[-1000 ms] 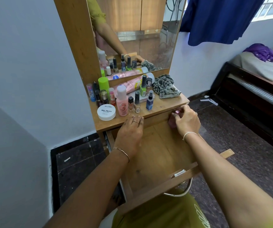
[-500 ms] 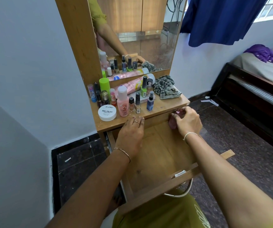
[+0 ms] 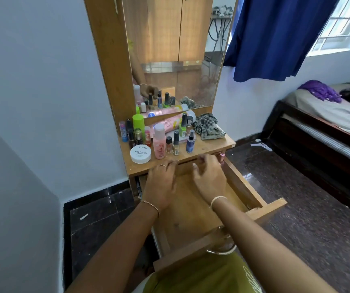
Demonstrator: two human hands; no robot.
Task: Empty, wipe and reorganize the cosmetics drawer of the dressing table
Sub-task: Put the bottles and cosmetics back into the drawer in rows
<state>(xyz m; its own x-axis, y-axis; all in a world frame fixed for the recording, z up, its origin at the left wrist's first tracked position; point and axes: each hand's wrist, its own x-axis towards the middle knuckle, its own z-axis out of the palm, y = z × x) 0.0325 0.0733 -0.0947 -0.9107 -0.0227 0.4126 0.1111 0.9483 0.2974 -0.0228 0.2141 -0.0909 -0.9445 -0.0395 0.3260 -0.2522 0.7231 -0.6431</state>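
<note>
— Where are the hands?
— Both over the far end of the open drawer (image 3: pixel 191 218), which juts out under the counter (image 3: pixel 212 144); left hand (image 3: pixel 161 182) palm down, fingers fairly straight and close together, tips at the counter's front edge; right hand (image 3: pixel 210 178) with fingers bent and apart, blurred; I cannot tell whether they hold anything.
— And around them?
— A small pink thing (image 3: pixel 221 155) at the drawer's far right corner, just beside the right hand; further off, bottles, a white jar (image 3: pixel 140 154) and a checked cloth (image 3: pixel 209 127) on the counter; the hands hide the drawer's far end.
</note>
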